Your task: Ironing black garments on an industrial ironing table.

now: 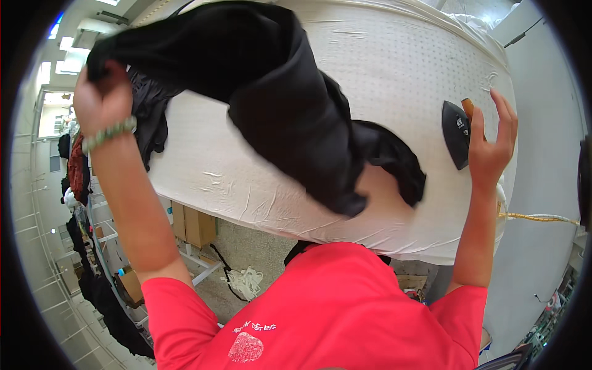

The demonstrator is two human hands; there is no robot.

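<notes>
Overhead, black garment (277, 105) lifted off the bench (419, 68), bunched at one end in the left hand (102, 102). Left grip closed tight on the fabric, fist raised at upper left, bead bracelet (110, 134) on that wrist. Cloth runs from the fist down and to the right; long axis diagonal, upper left to lower right. Free end trails onto the white padded cover near the bench's near edge, roughly centre-right, edges blurred.

Right hand (490, 145) open, fingers spread, not clamped on anything. It sits just beside a dark iron (456, 134) on the bench's right end; palm close to the iron's side, contact not certain. Iron's pointed end aims toward the near edge, long axis roughly across the bench. A brown handle part shows at its top.

Garment's trailing end lies left of the right hand, near but apart; the right hand is the nearer one to that loose end, the left already holds the far end.

Further out: more dark cloth (151, 120) hanging off the bench's left edge, cardboard boxes (194, 225) and white cord (245, 282) on the floor below, racks of hanging clothes (77, 166) at left.
</notes>
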